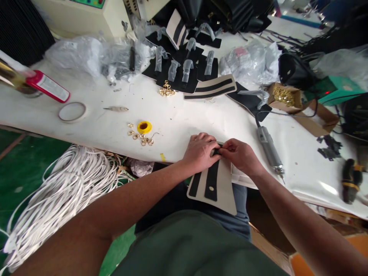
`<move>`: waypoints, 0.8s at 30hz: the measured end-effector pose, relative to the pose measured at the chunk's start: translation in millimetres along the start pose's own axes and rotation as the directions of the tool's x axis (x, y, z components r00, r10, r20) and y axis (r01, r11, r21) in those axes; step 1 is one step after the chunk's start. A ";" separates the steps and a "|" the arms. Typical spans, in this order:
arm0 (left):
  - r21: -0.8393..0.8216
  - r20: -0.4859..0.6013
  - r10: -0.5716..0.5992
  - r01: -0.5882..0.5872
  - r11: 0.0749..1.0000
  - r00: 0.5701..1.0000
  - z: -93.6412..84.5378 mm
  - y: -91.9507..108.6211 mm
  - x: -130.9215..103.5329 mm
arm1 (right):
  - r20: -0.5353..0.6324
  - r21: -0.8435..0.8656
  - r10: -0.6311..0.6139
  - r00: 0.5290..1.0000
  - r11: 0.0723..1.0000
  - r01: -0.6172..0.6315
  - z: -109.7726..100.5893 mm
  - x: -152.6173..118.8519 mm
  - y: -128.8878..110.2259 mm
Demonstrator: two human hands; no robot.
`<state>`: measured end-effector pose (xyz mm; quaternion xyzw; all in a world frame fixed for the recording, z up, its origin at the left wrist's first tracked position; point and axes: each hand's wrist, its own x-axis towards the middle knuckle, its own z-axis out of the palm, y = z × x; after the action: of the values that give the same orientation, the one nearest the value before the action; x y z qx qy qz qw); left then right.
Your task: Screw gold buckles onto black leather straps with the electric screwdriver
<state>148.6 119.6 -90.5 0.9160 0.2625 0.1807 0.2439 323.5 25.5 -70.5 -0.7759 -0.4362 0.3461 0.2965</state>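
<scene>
A beige panel (225,188) with two black strips hangs over the table's front edge above my lap. One strip carries a round metal snap button (211,188). My left hand (201,150) is closed over the panel's upper end, fingers bent across it and thumb toward the right. Beside it, my right hand (237,153) pinches at a small dark part by the panel's top edge; the fingertips hide what exactly is held. The two hands nearly touch.
A grey corded power tool (269,150) lies to the right. Gold clasps (143,138) and a yellow ring-shaped spool (144,127) are at left, near an awl (116,109) and a tape roll (71,111). Black panels (191,86) with plastic-wrapped straps lie behind.
</scene>
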 end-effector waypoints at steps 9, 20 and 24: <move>0.002 -0.020 -0.018 0.018 1.000 1.000 -1.7 1.4 1.1 | -0.070 0.025 -0.128 0.989 0.991 0.130 -2.6 -11.8 1.7; -0.030 -0.015 -0.013 0.012 0.999 1.000 -0.1 -1.2 0.2 | -0.414 -0.585 0.093 0.905 0.735 -0.343 -113.5 -24.5 81.4; -0.029 -0.020 -0.012 0.012 1.000 1.000 1.1 -1.4 -0.2 | -0.328 -0.001 0.157 0.931 0.986 -0.167 -112.4 -25.4 73.3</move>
<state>148.4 120.1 -92.2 0.9089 0.2677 0.1923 0.2555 437.9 -47.2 -53.5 -0.8602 -0.3204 0.2294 0.3238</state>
